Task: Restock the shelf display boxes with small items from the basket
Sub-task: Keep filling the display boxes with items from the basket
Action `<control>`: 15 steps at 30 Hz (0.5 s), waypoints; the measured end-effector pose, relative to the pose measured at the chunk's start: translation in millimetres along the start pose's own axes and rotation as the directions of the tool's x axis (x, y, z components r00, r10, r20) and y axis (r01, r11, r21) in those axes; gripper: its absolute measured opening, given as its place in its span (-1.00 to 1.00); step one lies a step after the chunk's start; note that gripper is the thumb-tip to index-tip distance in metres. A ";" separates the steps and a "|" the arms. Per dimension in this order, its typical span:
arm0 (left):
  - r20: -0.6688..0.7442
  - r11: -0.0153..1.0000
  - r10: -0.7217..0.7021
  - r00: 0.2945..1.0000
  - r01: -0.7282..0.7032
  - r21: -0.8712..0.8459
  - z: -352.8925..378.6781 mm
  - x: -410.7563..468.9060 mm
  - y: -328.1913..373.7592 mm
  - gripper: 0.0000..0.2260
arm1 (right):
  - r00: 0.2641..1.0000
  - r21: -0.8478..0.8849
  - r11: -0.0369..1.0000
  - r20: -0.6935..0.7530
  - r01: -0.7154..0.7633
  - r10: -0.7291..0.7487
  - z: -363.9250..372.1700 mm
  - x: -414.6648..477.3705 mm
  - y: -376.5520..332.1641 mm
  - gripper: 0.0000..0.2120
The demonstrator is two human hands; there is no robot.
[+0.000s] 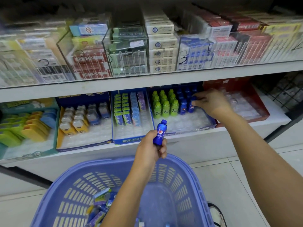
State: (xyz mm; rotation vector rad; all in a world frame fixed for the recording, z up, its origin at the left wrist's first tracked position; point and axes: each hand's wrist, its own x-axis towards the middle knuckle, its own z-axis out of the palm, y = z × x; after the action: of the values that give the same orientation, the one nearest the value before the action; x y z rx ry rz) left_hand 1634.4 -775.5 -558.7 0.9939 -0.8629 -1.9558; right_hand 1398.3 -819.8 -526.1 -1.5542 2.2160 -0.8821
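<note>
The basket (199, 190), beneath the left hand (150, 145), holds loose packets (101, 203) awaiting shelving; the display box (185, 122) under the right hand (211, 102) is part-filled, front slots vacant. Each hand grips a glossy blue miniature: the left bottle (160, 131) upright short of the box, the right bottle (191, 106) among seated rows.

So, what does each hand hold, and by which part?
Left hand grips a blue bottle by its lower body. Right hand pinches another blue bottle, standing in the box, near its cap.

basket (105, 163) cut off by the bottom edge.
</note>
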 end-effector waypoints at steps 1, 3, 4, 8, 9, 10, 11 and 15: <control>0.013 0.999 -0.022 1.000 0.022 -0.026 0.5 -0.7 1.2 -0.77 | 1.000 -0.001 1.000 0.005 0.004 -0.004 0.7 1.1 1.6 -0.66; 0.048 0.997 -0.055 0.997 0.058 -0.057 1.4 -1.4 2.5 -0.74 | 1.000 0.005 1.000 0.014 -0.007 0.007 1.2 3.0 3.9 -0.65; 0.068 0.995 -0.066 0.995 0.071 -0.068 1.7 -1.5 2.9 -0.72 | 1.000 0.007 1.000 0.017 -0.014 0.014 1.5 3.6 4.8 -0.64; 0.144 0.982 -0.095 0.985 0.116 -0.146 2.8 -5.7 8.2 -0.70 | 0.999 -0.014 0.999 0.029 -0.036 0.037 2.1 3.8 3.7 -0.63; 0.160 0.979 -0.099 0.982 0.126 -0.163 3.3 -7.1 10.9 -0.70 | 0.998 -0.026 0.999 0.039 -0.047 0.048 1.3 4.0 2.3 -0.64; 0.172 0.975 -0.100 0.980 0.131 -0.178 3.5 -8.9 12.9 -0.70 | 0.997 -0.039 0.998 0.046 -0.056 0.058 0.8 3.0 0.4 -0.64; 0.178 0.973 -0.099 0.979 0.133 -0.191 3.8 -10.4 14.6 -0.70 | 0.997 -0.048 0.997 0.042 -0.067 0.069 0.2 0.9 -2.1 -0.65; 0.129 0.968 -0.035 0.991 0.066 -0.242 3.0 -13.2 14.8 -0.75 | 0.989 0.112 0.994 -0.144 -0.019 0.035 0.3 -23.5 -24.9 -0.70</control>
State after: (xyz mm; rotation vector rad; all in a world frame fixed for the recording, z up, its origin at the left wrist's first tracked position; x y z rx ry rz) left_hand 1641.9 -770.8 -540.8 0.7626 -0.6457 -2.1253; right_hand 1425.7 -803.9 -513.1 -1.4485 2.2382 -1.1229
